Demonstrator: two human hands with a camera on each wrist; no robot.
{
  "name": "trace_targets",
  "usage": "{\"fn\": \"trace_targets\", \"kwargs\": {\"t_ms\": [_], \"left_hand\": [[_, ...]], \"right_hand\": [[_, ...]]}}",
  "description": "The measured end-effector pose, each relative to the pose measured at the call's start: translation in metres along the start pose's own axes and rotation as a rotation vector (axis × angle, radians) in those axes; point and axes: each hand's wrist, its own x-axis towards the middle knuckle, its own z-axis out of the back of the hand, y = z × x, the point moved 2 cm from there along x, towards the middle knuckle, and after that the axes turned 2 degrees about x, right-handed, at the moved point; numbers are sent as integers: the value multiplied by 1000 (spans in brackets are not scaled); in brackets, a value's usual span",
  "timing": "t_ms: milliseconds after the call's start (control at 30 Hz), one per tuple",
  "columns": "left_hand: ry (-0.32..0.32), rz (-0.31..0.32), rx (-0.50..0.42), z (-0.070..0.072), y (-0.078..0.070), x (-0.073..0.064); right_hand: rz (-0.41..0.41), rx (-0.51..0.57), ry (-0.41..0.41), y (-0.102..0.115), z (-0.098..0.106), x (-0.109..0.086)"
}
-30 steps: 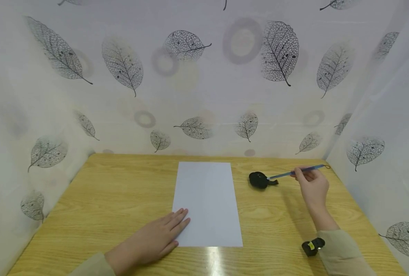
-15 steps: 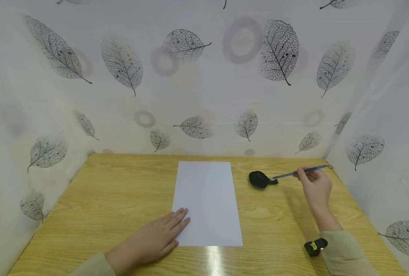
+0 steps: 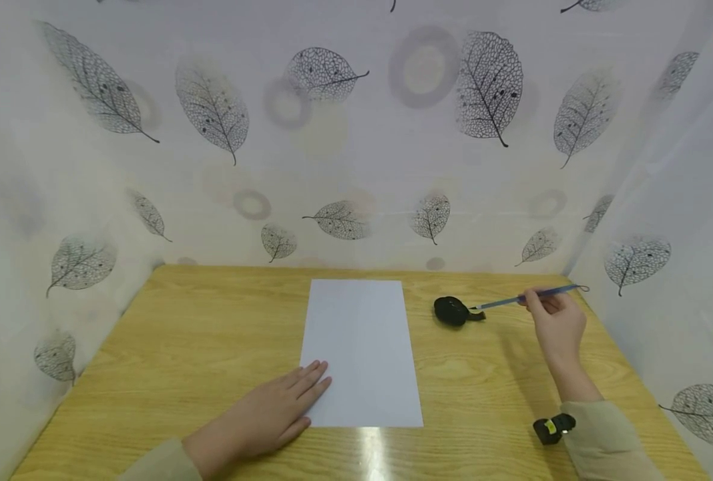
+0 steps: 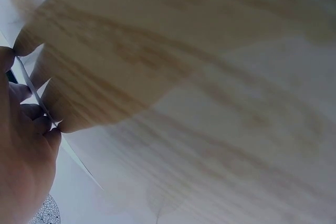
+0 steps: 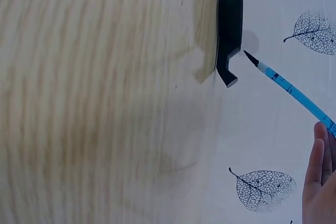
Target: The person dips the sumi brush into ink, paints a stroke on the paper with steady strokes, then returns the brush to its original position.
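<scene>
A white sheet of paper lies mid-table in the head view. My left hand rests flat, its fingertips on the sheet's lower left edge; the left wrist view shows that hand from low at the side. To the right, my right hand pinches a blue writing brush, held slanted. The brush's dark tip is by the handle side of a black ink dish. In the right wrist view, the pointed black bristles appear just off the dish's rim.
The wood-grain table is enclosed by pale curtains printed with leaves. A black device is strapped at the right sleeve. Light reflects off the table below the paper.
My right hand has drawn the brush rightward, so its tip has gone from over the dish to the rim near the handle. Black bristles now show. The left hand stays still.
</scene>
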Motion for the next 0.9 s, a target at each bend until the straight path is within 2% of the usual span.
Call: {"fn": "trace_targets", "kwargs": {"t_ms": [267,500,667,900], "left_hand": [[-11,-8,7,-2,0,0],[-6,-8,3,-3,1,-1],[1,-2,-5,-2,0,-1],[8,-2,-5,1,0,0]], "right_hand": [[-12,43,12,3,-5,0],[-19,0,19,0,-5,0],[-7,-33,14,2,-1,0],[32,2,7,5,0,1]]}}
